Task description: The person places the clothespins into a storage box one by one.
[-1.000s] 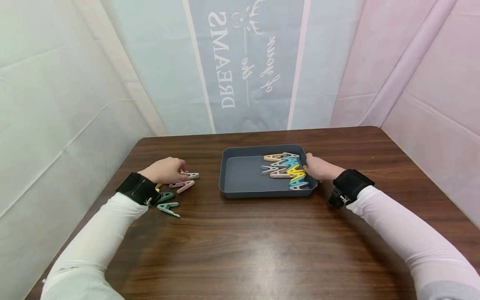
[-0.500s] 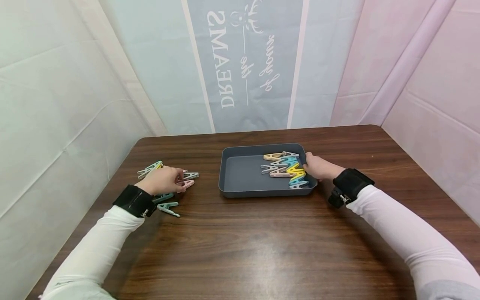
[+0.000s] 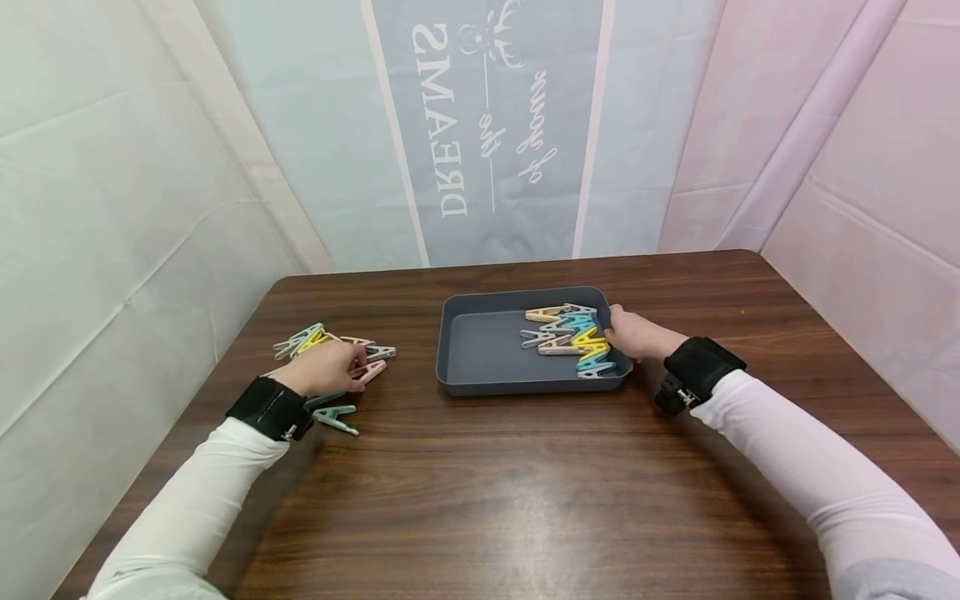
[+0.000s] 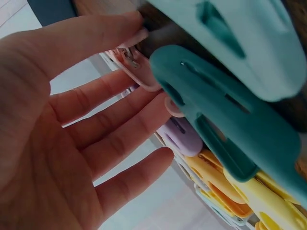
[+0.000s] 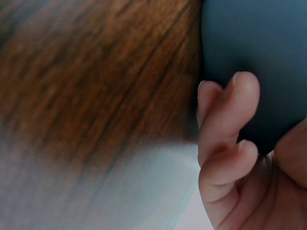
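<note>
My left hand [image 3: 324, 367] reaches into loose clothespins on the left of the table. Its thumb and index finger pinch a pink clothespin [image 4: 140, 72], which the head view shows poking out past the fingertips. Right by that hand in the left wrist view lie a dark teal clothespin [image 4: 230, 115] and a pale mint one [image 4: 240, 33]. My right hand [image 3: 641, 335] grips the right wall of a dark grey tray [image 3: 480, 387], its fingers curled against the outside in the right wrist view. Several clothespins, among them a yellow one [image 3: 588, 340], lie in the tray's right half.
Yellow clothespins [image 4: 264, 201], an orange one [image 4: 216, 177] and a purple one [image 4: 182, 136] lie beyond my left hand. A mint clothespin [image 3: 336, 417] rests nearest me. The brown wooden table [image 3: 510, 492] has fabric walls on three sides.
My left hand has drawn back a little toward me, from the grey clothespin to the pink one, uncovering mint and yellow clothespins behind it. My right hand and the tray stay put.
</note>
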